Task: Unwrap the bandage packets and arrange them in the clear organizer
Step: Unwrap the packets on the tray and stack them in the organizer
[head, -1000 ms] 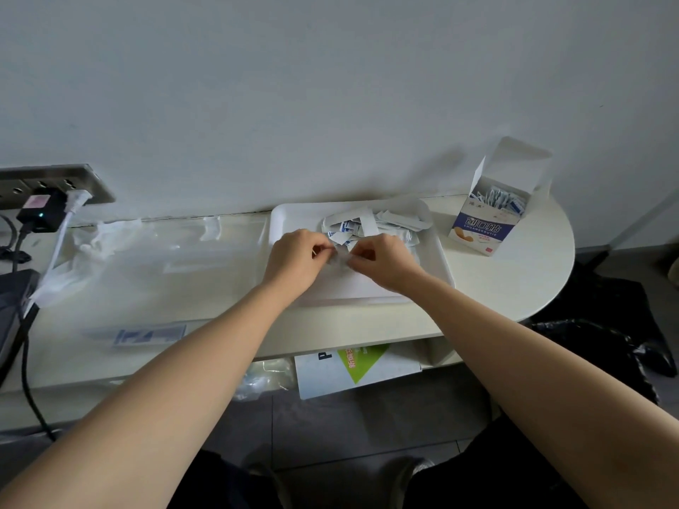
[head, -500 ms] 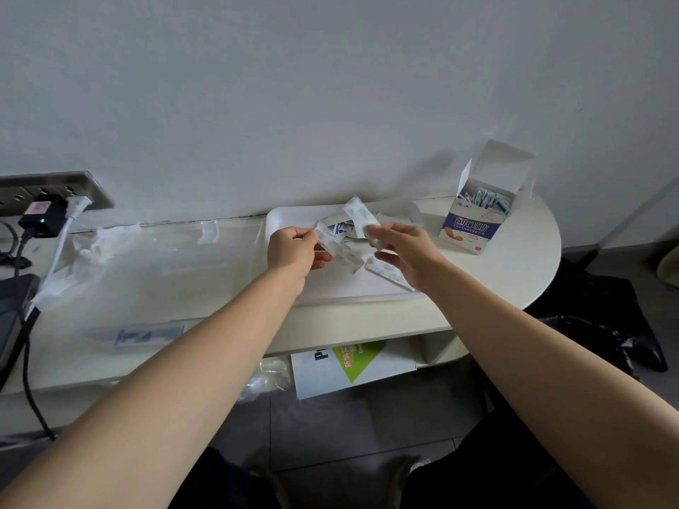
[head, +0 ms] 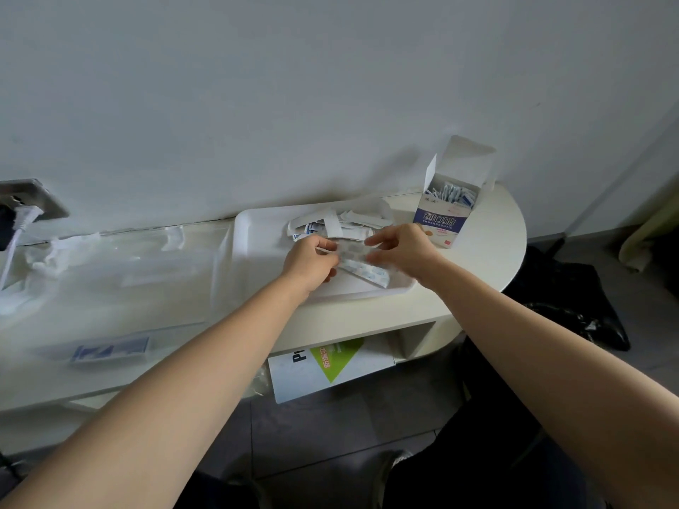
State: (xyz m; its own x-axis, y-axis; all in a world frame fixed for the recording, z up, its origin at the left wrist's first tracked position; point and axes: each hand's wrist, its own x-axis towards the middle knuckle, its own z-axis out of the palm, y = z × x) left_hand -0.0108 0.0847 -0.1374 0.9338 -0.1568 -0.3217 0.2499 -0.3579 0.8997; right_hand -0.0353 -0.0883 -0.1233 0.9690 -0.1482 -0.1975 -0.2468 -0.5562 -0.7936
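Both hands are over the white tray [head: 245,236]. The left hand [head: 310,260] pinches one end of a bandage [head: 352,249]. The right hand [head: 402,251] pinches the other end. Torn wrappers [head: 341,224] lie piled in the tray. The open box [head: 444,214] stands just beside it. The clear organizer [head: 110,277] sits on the left.

Bare throughout: left hand [head: 310,260], right hand [head: 400,249] and both forearms [head: 183,380] behind them. Dark trousers [head: 477,453] below the forearms.
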